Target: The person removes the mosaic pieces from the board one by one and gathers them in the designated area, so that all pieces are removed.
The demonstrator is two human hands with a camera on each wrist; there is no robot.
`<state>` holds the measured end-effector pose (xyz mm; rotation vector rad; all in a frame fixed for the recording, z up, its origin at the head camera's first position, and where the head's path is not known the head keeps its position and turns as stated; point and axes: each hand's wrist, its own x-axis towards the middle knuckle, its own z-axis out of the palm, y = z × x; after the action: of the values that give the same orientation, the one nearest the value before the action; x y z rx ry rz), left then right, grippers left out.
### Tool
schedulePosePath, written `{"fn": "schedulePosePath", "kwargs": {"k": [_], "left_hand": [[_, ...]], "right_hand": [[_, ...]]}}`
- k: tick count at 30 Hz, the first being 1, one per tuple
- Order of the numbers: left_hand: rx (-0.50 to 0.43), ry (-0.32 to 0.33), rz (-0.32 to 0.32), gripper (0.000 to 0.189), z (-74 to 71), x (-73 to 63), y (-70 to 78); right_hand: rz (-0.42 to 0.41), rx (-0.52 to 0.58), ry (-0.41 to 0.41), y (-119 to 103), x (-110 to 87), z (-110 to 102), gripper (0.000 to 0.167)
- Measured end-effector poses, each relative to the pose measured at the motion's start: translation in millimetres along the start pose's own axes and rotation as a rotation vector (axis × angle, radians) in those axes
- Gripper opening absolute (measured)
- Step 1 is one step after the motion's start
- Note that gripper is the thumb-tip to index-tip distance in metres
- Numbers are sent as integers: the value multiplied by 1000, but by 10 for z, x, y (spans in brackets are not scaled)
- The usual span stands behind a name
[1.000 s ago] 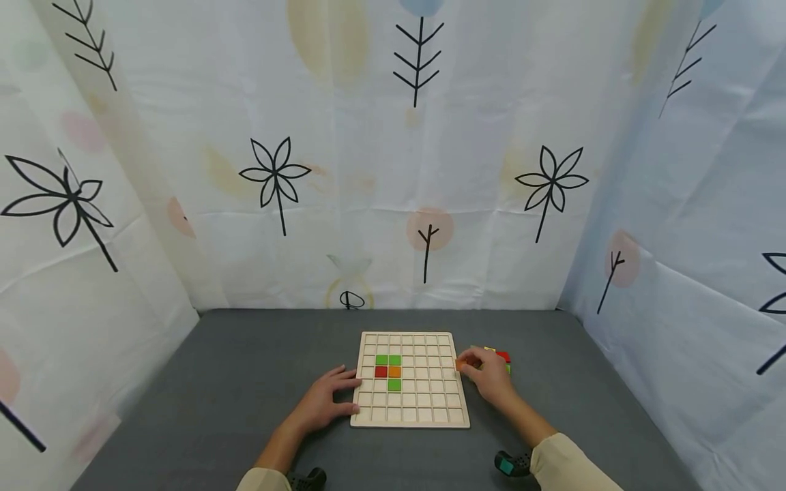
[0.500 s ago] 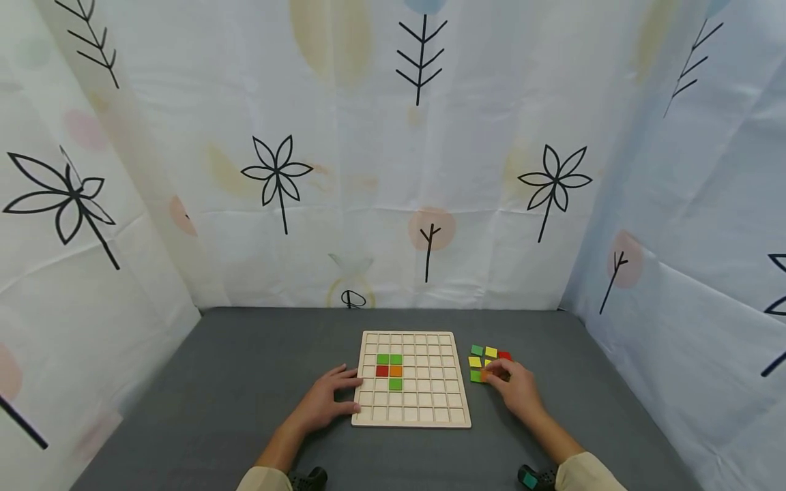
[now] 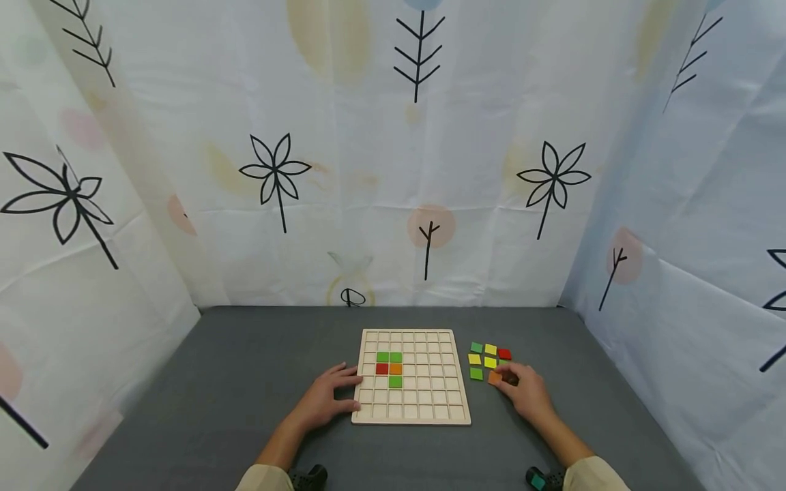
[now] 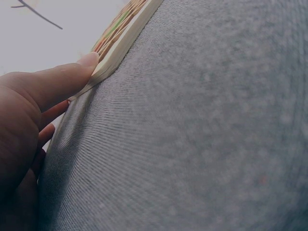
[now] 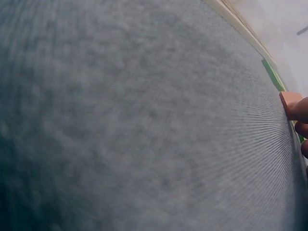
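A pale wooden grid board point(image 3: 430, 395) lies on the dark grey table. Set in its cells are green tiles, a red tile point(image 3: 382, 369) and an orange tile point(image 3: 396, 369). At the board's left edge my left hand point(image 3: 323, 399) rests with fingers spread; the left wrist view has the thumb point(image 4: 67, 82) on the rim near a corner. Right of the board, my right hand point(image 3: 527, 393) pinches another orange tile point(image 3: 494, 378) between thumb and fingers. That tile is tilted in the right wrist view, beside a green tile point(image 5: 273, 75).
Loose tiles lie in short rows right of the board: a green tile point(image 3: 476, 347), yellow tiles, a red tile point(image 3: 504, 354) and others, one partly hidden by the right hand. White curtains point(image 3: 344, 170) with plant drawings enclose the grey table point(image 3: 258, 354) at the back and sides.
My right hand has moved right, from the board's right edge to the near side of the loose tiles, with the orange tile in its fingers. The left hand has stayed put.
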<state>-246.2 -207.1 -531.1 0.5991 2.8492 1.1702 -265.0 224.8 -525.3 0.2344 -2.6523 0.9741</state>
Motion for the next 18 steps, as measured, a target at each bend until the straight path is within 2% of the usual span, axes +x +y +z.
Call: {"fn": "schedulePosePath", "kwargs": {"k": [10,18], "left_hand": [[-6,-5,3,58,4,5,-6],[-15,-9,1,58,8,2,-9]], "right_hand": [[-4,-71,-45,-26,18,-22,22],[-9,-51,-34,-82,75,-37,24]]}}
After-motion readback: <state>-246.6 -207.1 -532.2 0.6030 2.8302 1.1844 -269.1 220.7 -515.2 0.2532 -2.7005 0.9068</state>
